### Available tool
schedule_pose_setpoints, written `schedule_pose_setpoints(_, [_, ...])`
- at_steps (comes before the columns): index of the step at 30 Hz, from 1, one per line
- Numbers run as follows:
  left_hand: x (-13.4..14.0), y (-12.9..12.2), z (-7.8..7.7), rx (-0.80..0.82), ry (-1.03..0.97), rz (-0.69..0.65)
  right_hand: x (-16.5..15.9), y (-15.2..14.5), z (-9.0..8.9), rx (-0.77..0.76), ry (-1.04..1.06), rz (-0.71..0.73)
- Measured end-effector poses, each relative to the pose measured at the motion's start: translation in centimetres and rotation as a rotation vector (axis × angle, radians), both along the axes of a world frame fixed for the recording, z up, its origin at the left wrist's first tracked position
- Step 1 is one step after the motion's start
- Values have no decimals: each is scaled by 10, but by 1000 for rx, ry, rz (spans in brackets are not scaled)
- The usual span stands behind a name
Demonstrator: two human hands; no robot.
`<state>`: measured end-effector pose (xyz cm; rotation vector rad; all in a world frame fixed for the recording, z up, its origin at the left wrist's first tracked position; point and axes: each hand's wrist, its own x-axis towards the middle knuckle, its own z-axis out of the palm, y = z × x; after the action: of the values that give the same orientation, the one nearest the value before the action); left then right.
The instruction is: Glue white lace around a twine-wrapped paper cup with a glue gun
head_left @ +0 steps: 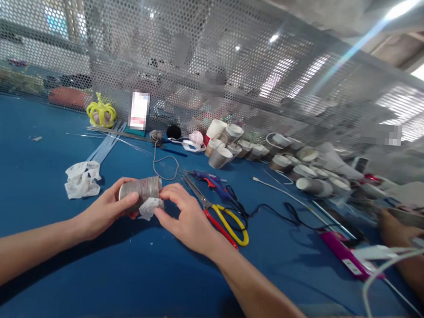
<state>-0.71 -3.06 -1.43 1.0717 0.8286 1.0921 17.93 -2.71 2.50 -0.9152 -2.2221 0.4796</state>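
Low over the blue tabletop, a cup wrapped in grey cord (pixel 141 188) lies on its side in the air, its pale round end facing left. My left hand (pixel 115 202) is closed around that end, thumb on the near side. At the other end, my right hand (pixel 183 213) grips the edge between bent fingers and thumb. A crumpled white scrap (pixel 149 207) hangs at this end by my right thumb; whether it is stuck on cannot be made out. Just right of my right hand lie scissors (pixel 225 221) with red and yellow handles, and a blue glue gun (pixel 212 182).
White crumpled paper (pixel 83 180) lies left. Along the perforated metal screen (pixel 175 68) stand a yellow crown-shaped piece (pixel 101 112), a ball of grey yarn (pixel 156 136) and several cups (pixel 220 156). At right are a magenta tool (pixel 344 255), cables and another person's hand (pixel 397 230).
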Motion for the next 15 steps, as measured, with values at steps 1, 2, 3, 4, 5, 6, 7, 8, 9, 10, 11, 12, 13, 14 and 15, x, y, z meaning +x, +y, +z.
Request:
schedule_pose_setpoints(1, [0, 0, -1, 0, 9, -5, 0, 0, -2, -12, 13, -5])
schedule_pose_setpoints(2, [0, 0, -1, 3, 22, -8, 0, 0, -3, -30, 26, -12])
schedule_pose_setpoints(3, [0, 0, -2, 7, 37, -10, 0, -1, -3, -55, 39, -21])
schedule_pose_setpoints(4, [0, 0, -2, 13, 55, -12, 0, -2, -3, -83, 49, -27])
schedule_pose_setpoints(5, [0, 0, -2, 18, 71, -15, 0, -2, -3, -112, 56, -27])
schedule_pose_setpoints(6, [0, -1, -2, 22, 81, -19, 1, -3, -2, -136, 59, -17])
schedule_pose_setpoints(7, [0, -1, -2, 22, 84, -24, 1, -4, -1, -152, 56, 1])
schedule_pose_setpoints(8, [1, -1, -1, 15, 79, -30, 2, -5, 0, -162, 50, 25])
schedule_pose_setpoints(9, [1, -1, 0, 3, 67, -38, 3, -6, 1, -165, 44, 49])
schedule_pose_setpoints(10, [1, -2, 1, -11, 51, -45, 4, -6, 1, -166, 44, 67])
schedule_pose_setpoints(11, [1, -2, 2, -26, 36, -52, 5, -7, 2, -168, 51, 74])
schedule_pose_setpoints(12, [2, -2, 2, -38, 25, -60, 5, -7, 1, -173, 64, 75])
schedule_pose_setpoints(13, [2, -2, 2, -45, 19, -66, 5, -7, 1, -180, 78, 72])
schedule_pose_setpoints(14, [2, -3, 2, -46, 17, -68, 6, -6, 0, -188, 92, 67])
schedule_pose_setpoints(15, [2, -3, 2, -43, 21, -67, 5, -6, -1, -195, 104, 61])
